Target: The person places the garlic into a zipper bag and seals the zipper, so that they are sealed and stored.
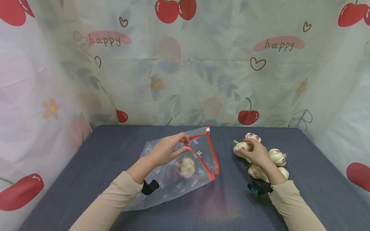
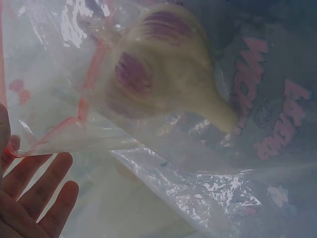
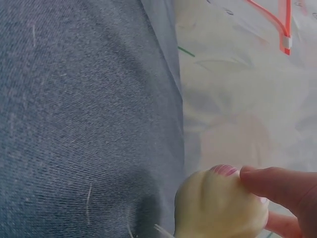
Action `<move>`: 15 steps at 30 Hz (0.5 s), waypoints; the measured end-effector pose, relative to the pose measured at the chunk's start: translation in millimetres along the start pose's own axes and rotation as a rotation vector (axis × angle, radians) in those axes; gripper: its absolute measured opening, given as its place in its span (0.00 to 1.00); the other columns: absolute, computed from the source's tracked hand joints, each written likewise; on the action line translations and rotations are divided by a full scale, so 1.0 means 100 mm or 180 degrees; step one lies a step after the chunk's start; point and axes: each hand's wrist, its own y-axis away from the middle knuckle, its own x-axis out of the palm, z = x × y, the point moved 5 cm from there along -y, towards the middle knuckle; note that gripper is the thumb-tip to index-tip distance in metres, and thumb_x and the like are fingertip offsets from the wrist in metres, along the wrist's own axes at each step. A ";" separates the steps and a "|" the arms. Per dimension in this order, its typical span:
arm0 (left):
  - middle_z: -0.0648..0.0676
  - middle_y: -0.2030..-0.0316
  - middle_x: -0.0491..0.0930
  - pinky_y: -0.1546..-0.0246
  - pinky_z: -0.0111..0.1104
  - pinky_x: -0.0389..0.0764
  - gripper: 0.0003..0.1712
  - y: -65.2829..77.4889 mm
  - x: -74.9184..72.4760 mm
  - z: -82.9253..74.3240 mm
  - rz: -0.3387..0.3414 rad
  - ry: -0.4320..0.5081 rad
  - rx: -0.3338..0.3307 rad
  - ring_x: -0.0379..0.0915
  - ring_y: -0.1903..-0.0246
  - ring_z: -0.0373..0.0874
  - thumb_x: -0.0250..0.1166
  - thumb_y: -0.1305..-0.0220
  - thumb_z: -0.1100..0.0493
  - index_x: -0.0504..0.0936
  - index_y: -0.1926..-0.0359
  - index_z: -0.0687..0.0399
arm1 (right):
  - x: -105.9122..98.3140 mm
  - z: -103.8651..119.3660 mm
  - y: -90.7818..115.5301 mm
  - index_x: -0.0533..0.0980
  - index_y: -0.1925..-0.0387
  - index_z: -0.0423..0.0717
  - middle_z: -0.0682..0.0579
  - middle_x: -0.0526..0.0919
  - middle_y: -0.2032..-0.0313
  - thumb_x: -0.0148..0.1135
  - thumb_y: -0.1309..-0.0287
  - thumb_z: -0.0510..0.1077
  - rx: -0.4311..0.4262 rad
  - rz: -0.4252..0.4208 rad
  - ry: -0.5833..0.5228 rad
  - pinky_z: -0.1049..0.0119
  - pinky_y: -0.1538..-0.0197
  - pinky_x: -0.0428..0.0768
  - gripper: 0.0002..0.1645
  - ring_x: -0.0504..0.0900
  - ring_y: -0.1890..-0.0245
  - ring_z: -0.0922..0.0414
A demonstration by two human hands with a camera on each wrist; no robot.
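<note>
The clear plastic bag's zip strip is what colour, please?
The zip strip is red, showing best in the head view.

The bag (image 1: 173, 186) is clear, red-edged, printed pink and white. Garlic (image 1: 276, 156) inside and right of it is cream, streaked purple. Beneath the bag, the table (image 1: 115, 150) is dark blue-grey; behind the bag, the pale curtain (image 1: 199, 48) bears red cherries (image 1: 248, 118) and orange flowers (image 1: 156, 84).
</note>
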 end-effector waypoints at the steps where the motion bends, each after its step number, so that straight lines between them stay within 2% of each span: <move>1: 0.49 0.60 0.81 0.61 0.36 0.79 0.16 0.00 0.00 0.00 0.0002 0.0004 -0.0003 0.80 0.52 0.44 0.63 0.39 0.53 0.73 0.54 0.55 | -0.01 0.00 0.00 0.67 0.42 0.31 0.29 0.73 0.46 0.63 0.43 0.47 -0.0010 -0.0017 -0.0010 0.46 0.48 0.74 0.33 0.76 0.49 0.37; 10: 0.49 0.61 0.81 0.62 0.39 0.79 0.15 -0.01 -0.01 0.00 0.0008 0.0026 -0.0029 0.81 0.52 0.44 0.64 0.40 0.54 0.73 0.55 0.55 | -0.09 0.11 0.05 0.67 0.42 0.34 0.30 0.74 0.46 0.63 0.43 0.49 -0.0008 -0.0090 -0.0154 0.53 0.52 0.78 0.33 0.77 0.48 0.37; 15: 0.48 0.60 0.81 0.62 0.36 0.79 0.15 0.00 0.00 0.00 0.0030 -0.0003 -0.0038 0.80 0.52 0.44 0.64 0.40 0.54 0.73 0.55 0.53 | -0.13 0.14 0.07 0.67 0.42 0.35 0.31 0.73 0.45 0.64 0.44 0.51 -0.0043 -0.0105 -0.0208 0.52 0.53 0.79 0.33 0.77 0.48 0.36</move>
